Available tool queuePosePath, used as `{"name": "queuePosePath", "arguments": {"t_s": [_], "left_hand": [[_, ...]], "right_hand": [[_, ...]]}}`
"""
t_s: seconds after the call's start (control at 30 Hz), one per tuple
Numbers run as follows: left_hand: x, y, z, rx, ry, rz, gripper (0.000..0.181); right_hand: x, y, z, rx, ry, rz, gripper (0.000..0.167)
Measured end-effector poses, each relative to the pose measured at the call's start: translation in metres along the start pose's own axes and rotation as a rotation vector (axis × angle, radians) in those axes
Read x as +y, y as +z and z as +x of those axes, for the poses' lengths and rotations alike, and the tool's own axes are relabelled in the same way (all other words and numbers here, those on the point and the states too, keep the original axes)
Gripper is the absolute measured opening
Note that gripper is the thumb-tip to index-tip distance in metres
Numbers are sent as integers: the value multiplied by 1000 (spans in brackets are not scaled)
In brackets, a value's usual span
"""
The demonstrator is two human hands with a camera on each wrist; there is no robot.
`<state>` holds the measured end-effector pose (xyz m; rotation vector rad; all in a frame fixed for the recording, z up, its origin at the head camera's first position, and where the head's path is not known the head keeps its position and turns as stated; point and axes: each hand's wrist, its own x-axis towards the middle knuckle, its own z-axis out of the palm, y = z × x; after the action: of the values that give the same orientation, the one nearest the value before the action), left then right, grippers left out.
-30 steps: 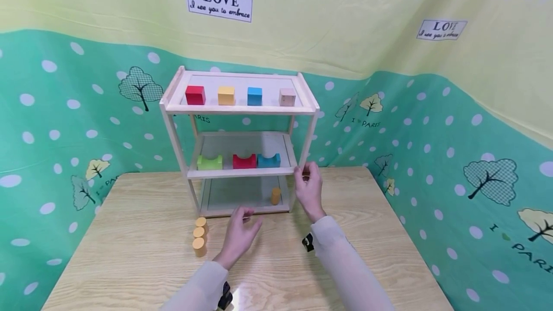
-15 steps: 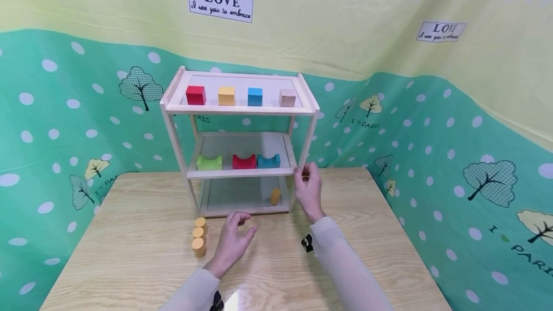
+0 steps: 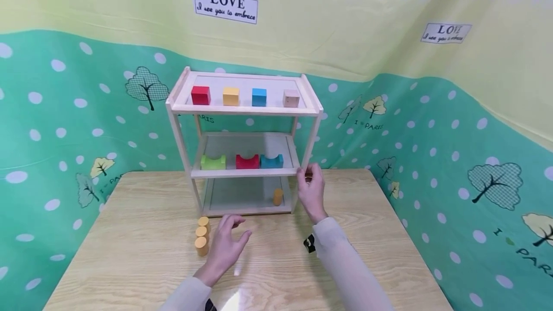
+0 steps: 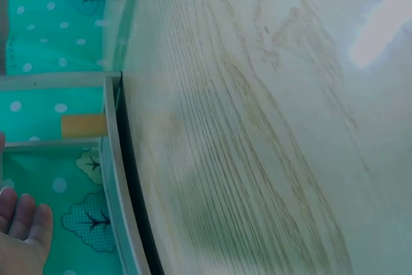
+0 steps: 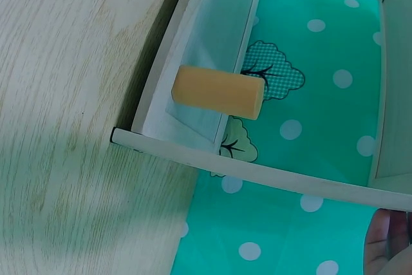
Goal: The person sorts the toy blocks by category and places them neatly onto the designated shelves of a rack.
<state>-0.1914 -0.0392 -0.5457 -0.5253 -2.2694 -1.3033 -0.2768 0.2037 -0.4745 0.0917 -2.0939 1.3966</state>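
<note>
My left hand hovers over the wooden table, thumb and fingers apart, nothing held. Just left of it, a row of three orange wooden cylinders stands upright. Its fingers also show in the left wrist view. My right hand grips the right post of a three-tier wooden shelf rack at middle-tier height; the far side of that grip is hidden. Another orange cylinder stands on the bottom tier near its right end.
On the top tier sit red, yellow, blue and pale cubes. Green, red and blue notched blocks line the middle tier. A patterned cloth hangs behind the table and along its right side.
My left hand has moved left and slightly toward me, nearer the row of cylinders. The right hand stays at the rack's post. The view has shifted slightly.
</note>
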Motion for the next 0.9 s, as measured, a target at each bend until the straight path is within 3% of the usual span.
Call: {"name": "queuePosePath", "arguments": {"t_s": [0.23,0.47,0.7,0.9], "left_hand": [[-4,-9,-6,32,41,17,38],[-8,-21,-14,62,150,67,43],[-13,-36,-21,58,135,66,38],[-19,-46,-25,114,105,74,38]], "right_hand": [[0,-2,0,4,-5,-5,16],[3,-1,0,6,-3,-6,13],[1,-1,0,5,2,-6,13],[1,-1,0,6,-7,11,13]]}}
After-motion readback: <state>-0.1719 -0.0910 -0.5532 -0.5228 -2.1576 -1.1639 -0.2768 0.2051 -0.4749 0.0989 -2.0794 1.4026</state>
